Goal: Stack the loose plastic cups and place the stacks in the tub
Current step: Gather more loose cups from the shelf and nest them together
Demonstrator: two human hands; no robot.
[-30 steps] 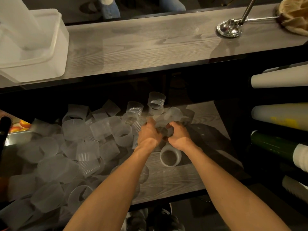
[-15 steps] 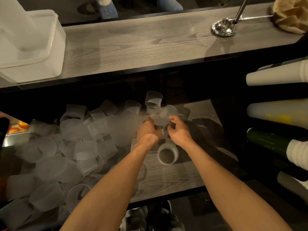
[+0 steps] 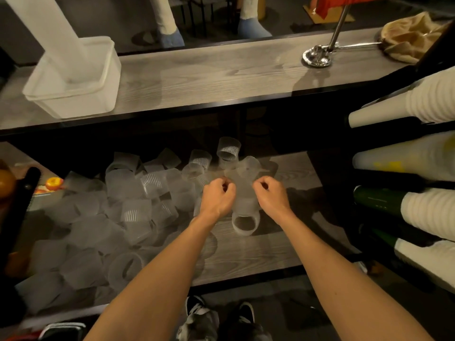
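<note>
Many loose frosted plastic cups (image 3: 128, 207) lie piled on the lower wooden shelf, mostly to the left. My left hand (image 3: 218, 198) and my right hand (image 3: 270, 196) are side by side over the pile's right end. Their fingers curl round a short blurred stack of cups (image 3: 243, 193) between them. One cup (image 3: 246, 223) lies just below the hands with its mouth toward me. The white tub (image 3: 81, 99) stands on the upper counter at the far left, with a tall cup stack (image 3: 49, 33) leaning in it.
A chrome stand base (image 3: 317, 56) and a tan cloth (image 3: 413, 38) sit on the upper counter at the right. Sleeves of stacked cups (image 3: 430, 99) jut in from the right edge. Oranges (image 3: 53, 183) lie at the left. A person's legs stand beyond the counter.
My hands have drawn slightly apart and the cups between them have risen a little. The view has tilted up, showing more of the counter and the tub.
</note>
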